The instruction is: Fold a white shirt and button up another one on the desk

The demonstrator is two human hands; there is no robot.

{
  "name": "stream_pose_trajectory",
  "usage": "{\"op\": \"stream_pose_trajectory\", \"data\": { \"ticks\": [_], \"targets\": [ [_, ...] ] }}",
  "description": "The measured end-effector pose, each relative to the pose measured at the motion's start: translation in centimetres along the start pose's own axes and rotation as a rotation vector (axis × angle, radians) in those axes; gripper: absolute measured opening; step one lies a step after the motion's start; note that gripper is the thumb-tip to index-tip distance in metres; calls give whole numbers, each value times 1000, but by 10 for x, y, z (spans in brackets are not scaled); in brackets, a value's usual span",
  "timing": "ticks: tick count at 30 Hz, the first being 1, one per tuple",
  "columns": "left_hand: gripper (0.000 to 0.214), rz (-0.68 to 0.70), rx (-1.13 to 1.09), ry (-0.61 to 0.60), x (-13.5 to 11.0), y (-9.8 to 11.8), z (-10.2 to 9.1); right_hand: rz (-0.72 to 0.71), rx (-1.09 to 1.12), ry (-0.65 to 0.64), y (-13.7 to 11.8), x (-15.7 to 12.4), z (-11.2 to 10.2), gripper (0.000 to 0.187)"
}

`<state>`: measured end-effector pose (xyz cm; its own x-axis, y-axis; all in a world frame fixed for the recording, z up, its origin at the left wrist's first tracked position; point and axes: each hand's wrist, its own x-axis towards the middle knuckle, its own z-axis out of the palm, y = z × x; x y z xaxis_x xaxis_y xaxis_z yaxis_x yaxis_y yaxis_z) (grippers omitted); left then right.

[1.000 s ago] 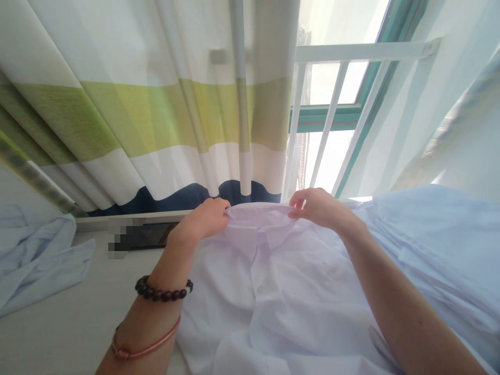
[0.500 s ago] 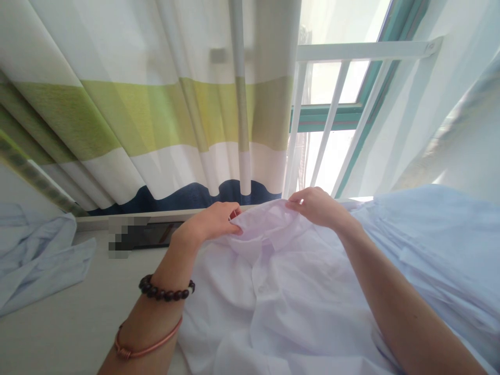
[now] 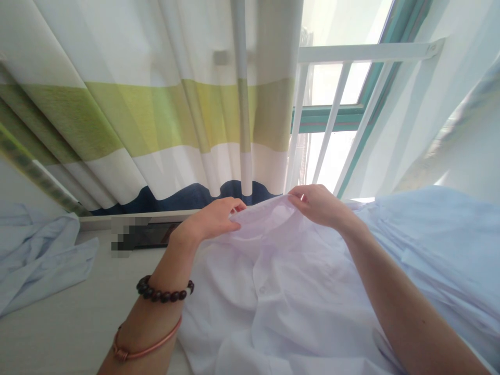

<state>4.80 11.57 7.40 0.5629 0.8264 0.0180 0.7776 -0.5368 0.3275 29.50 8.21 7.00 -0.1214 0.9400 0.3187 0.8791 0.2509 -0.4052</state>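
Observation:
A white button-up shirt (image 3: 289, 291) lies spread in front of me, its buttoned front facing up and its collar at the far end. My left hand (image 3: 221, 217) pinches the left side of the collar between thumb and fingers. On the other side, my right hand (image 3: 318, 204) grips the collar's right end with thumb and fingertips. Between the two hands the collar stretches out, slightly raised. The tips of some fingers are hidden behind the cloth.
Light blue folded cloth (image 3: 441, 229) lies at the right, more pale blue cloth (image 3: 39, 255) at the left. A dark flat object (image 3: 152, 235), partly blurred out, rests near the back ledge. Behind hang a striped curtain (image 3: 156, 120) and a white railing (image 3: 367, 52) before the window.
Both hands keep hold of the collar and have risen slightly, the left one shifting a little. The collar edge is drawn a bit straighter between them.

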Motion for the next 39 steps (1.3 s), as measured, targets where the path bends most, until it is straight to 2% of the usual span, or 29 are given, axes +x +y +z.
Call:
{"op": "stream_pose_trajectory", "data": {
  "ticks": [3,7,10,13,17,22,24,27,33,37,39],
  "targets": [
    [37,12,-9,-59,2,12,7,-36,47,17,-2,0,3,23],
    [26,-21,33,44,7,20,14,-51,72,-2,-4,0,4,23],
    [31,-70,73,127,9,17,15,-66,76,-38,-6,-1,4,22],
    [27,-76,130,185,7,9,14,-54,41,-47,-9,0,7,23],
    [23,-90,124,169,4,3,13,-65,19,-5,-6,2,19,26],
    [14,-44,109,187,3,7,12,-164,48,27,-2,3,40,33],
    [15,-17,103,202,2,8,11,-160,42,18,-5,3,43,26],
    [15,13,80,217,1,9,8,-73,48,14,-11,1,42,11],
    [14,-38,10,255,-1,7,3,-11,114,-3,-15,1,32,22],
    [15,-47,26,274,0,4,2,-18,140,-71,-10,3,28,19],
    [17,-50,20,259,1,2,1,-1,168,-52,-6,4,25,17]
  ]
}}
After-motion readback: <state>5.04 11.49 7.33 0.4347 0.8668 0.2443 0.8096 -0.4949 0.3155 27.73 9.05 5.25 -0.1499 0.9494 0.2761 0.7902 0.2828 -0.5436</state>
